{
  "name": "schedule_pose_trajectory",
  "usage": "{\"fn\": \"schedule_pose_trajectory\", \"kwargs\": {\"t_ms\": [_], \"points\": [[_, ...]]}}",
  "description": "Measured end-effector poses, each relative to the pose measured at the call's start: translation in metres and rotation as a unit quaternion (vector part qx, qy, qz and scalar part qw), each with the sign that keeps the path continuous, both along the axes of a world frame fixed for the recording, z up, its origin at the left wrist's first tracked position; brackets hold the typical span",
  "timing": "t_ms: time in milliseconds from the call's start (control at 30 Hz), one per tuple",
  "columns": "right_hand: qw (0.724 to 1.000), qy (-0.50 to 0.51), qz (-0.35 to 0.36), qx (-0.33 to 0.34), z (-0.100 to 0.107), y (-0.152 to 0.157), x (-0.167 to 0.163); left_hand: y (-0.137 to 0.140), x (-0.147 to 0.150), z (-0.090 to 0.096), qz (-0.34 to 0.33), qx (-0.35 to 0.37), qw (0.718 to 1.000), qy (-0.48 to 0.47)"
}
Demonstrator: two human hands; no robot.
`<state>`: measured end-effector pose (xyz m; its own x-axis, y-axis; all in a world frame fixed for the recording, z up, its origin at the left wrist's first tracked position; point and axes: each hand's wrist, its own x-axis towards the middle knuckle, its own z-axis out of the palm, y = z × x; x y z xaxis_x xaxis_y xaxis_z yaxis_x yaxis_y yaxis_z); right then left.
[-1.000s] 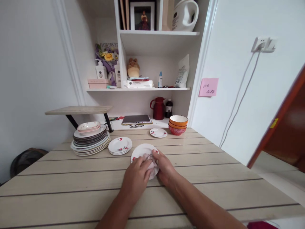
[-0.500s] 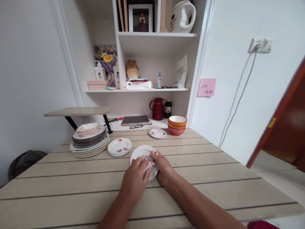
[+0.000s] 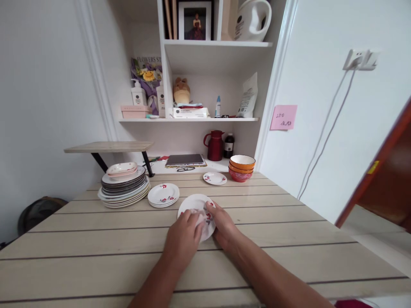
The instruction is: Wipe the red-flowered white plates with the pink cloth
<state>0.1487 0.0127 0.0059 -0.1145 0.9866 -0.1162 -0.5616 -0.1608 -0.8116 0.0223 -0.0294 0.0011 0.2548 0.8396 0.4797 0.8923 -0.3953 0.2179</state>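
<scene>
A white plate with red flowers (image 3: 195,202) is tilted up in front of me, just over the table. My right hand (image 3: 224,224) grips its right edge, thumb on the face and fingers behind. My left hand (image 3: 183,233) presses a crumpled pale cloth or tissue (image 3: 198,217) against the plate's face; its fingers are bent round the cloth. Left of the plate lies a short stack of matching flowered plates (image 3: 163,194). Behind it, a single flowered plate (image 3: 215,178) lies flat beside stacked bowls (image 3: 242,167), orange above and red below.
A tall stack of plates and dishes (image 3: 123,188) stands at the left by a small raised wooden stand (image 3: 111,147). At the back are a laptop (image 3: 185,159), glasses (image 3: 186,169), a red jug (image 3: 215,145) and a dark bottle (image 3: 229,145). Shelves rise above.
My left hand with the cloth has shifted slightly left across the plate, baring more of the flowers near my right thumb. The whole view has turned slightly left.
</scene>
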Motion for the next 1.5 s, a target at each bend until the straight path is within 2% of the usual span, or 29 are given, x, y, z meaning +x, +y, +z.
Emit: {"fn": "schedule_pose_trajectory", "kwargs": {"t_ms": [67,133,200,300,367,433,533,600,700,767,867,933,1033,1233,1300,1433,1500], "points": [[1.000,0.002,0.002,0.014,-0.001,0.000,0.000,0.002,0.000,-0.002,-0.058,0.009,0.998,-0.017],[1.000,0.001,0.005,0.025,-0.003,0.000,-0.001,0.007,-0.001,-0.002,-0.069,0.025,0.997,-0.039],[0.999,0.000,0.010,0.031,-0.004,-0.001,-0.001,0.013,-0.005,-0.002,-0.026,0.037,0.998,-0.054],[1.000,-0.001,0.010,0.027,-0.004,-0.002,-0.001,0.015,-0.010,0.001,0.089,0.031,0.995,-0.031],[1.000,-0.001,0.001,0.017,-0.004,-0.001,-0.001,0.013,-0.010,0.002,0.123,0.018,0.992,-0.006],[1.000,0.004,-0.012,0.006,-0.004,0.000,0.000,0.009,-0.007,0.002,0.099,0.012,0.995,0.004],[1.000,0.012,-0.028,-0.004,-0.005,0.002,0.000,0.004,-0.002,0.000,0.008,0.021,1.000,0.007],[1.000,0.010,-0.019,0.012,-0.005,0.002,0.000,0.003,0.001,-0.001,-0.041,0.029,0.999,0.013],[0.999,0.002,0.012,0.047,-0.005,0.001,-0.001,0.006,0.001,-0.001,-0.055,0.041,0.998,0.006],[0.999,0.002,0.018,0.046,-0.006,0.001,-0.002,0.009,-0.002,0.000,-0.016,0.044,0.999,-0.007],[1.000,0.002,0.010,0.026,-0.006,0.001,-0.001,0.013,-0.006,0.001,0.083,0.029,0.996,-0.011],[1.000,0.001,0.005,0.021,-0.005,0.002,-0.001,0.013,-0.008,0.001,0.113,0.016,0.993,-0.003],[1.000,0.000,0.002,0.024,-0.004,0.001,0.000,0.009,-0.007,-0.001,0.084,0.018,0.996,-0.002],[1.000,0.006,0.003,0.026,-0.002,0.000,0.000,0.006,0.002,-0.001,-0.066,0.034,0.997,0.005],[1.000,0.007,0.004,0.027,-0.002,-0.001,0.000,0.009,0.001,0.001,-0.038,0.042,0.998,0.010],[1.000,-0.001,0.000,0.013,-0.002,-0.002,-0.001,0.014,-0.007,0.003,0.120,0.048,0.992,0.006],[1.000,-0.004,-0.001,0.012,-0.002,-0.002,-0.001,0.013,-0.009,0.002,0.129,0.058,0.990,0.006]]}}
